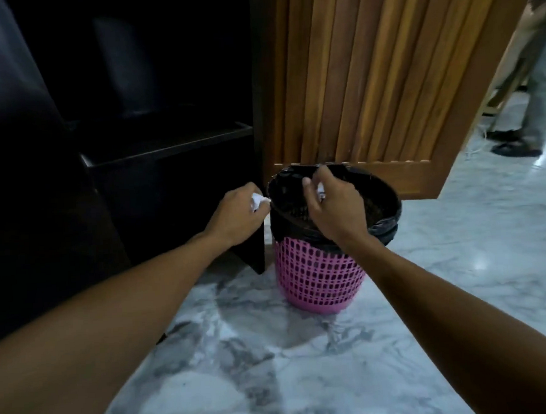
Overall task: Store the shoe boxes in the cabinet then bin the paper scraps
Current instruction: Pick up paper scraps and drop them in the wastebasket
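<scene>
A pink lattice bin (317, 281) lined with a black bag stands on the marble floor. My left hand (237, 213) hovers just left of the bin's rim, closed around a crumpled white paper scrap (258, 202). My right hand (332, 204) hangs over the bin's open mouth, fingers curled around another white paper scrap (320, 191), of which only a small bit shows. The dark cabinet (165, 143) stands to the left of the bin, its inside too dark to show any shoe boxes.
A slatted wooden door (385, 72) stands open right behind the bin. At the far right another person's legs (543, 94) and dark sandals (514, 147) are on the marble floor (275, 366).
</scene>
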